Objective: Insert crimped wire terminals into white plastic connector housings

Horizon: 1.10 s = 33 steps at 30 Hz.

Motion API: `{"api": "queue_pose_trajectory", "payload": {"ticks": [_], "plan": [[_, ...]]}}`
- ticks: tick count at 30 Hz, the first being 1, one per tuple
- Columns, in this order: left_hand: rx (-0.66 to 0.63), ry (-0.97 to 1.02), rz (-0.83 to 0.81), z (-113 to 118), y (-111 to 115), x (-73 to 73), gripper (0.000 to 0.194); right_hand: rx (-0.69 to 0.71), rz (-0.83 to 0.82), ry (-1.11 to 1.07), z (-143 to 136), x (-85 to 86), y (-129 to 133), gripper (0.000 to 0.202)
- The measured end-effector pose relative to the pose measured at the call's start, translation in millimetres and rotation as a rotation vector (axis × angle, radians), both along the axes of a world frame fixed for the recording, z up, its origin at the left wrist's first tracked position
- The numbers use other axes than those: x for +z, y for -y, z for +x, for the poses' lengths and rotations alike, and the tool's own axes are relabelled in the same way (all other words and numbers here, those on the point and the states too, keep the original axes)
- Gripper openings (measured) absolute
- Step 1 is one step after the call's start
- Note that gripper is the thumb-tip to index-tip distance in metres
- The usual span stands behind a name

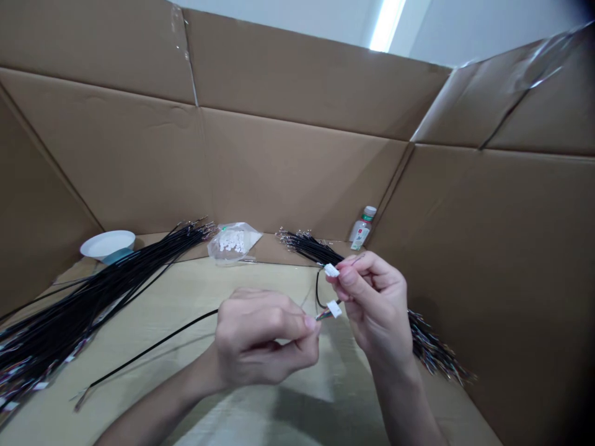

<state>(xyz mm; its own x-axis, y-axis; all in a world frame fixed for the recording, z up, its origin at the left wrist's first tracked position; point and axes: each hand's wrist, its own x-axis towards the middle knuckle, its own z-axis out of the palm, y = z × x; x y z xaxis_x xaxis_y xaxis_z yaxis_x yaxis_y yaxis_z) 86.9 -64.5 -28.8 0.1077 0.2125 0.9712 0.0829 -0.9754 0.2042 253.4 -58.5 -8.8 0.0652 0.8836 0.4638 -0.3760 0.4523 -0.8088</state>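
My left hand is closed in a pinch on thin coloured wires, near the middle of the view. A white connector sits at the end of these wires, just right of my fingertips. Higher and to the right, my right hand pinches a second white connector between thumb and finger. A black cable runs out from my left hand to the lower left and ends in bare wires. Part of another black cable loops between the two hands.
Black cable bundles lie at left, another behind my right hand and a third at right. At the back stand a white bowl, a bag of white connectors and a bottle. Cardboard walls surround the table.
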Motion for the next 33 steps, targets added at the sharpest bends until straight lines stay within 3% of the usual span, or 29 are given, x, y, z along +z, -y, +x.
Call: {"api": "queue_pose_trajectory", "payload": {"ticks": [6,11,13,17,21,25,28,33], "plan": [[0.056,-0.053,0.047,-1,0,-2.3,0.026,-0.005,0.032,0.016,0,-4.1,2,0.014],[0.196,-0.23,0.175,-8,-24,-11.8,0.02,-0.165,0.071,0.079,5,-7.4,-1,0.012],[0.142,-0.302,0.042,-13,-40,-17.2,0.017,-0.225,0.089,0.11,7,-7.2,-1,0.012],[0.19,-0.389,-0.25,-25,-73,-23.2,0.006,-0.277,0.107,0.194,3,-2.4,4,0.014],[0.205,-0.456,-0.425,-38,-86,-16.5,0.013,-0.241,0.102,0.281,-11,0.5,11,0.011],[0.207,-0.273,-0.497,-42,-62,3.2,0.014,-0.229,0.102,0.382,-21,-4.3,12,0.01],[0.164,-0.132,-0.431,-40,-31,18.9,0.007,-0.223,0.128,0.455,-23,-8.2,12,0.009],[0.2,-0.143,-0.361,-37,5,31.0,0.006,-0.242,0.17,0.517,-25,-10.6,14,0.012]]}}
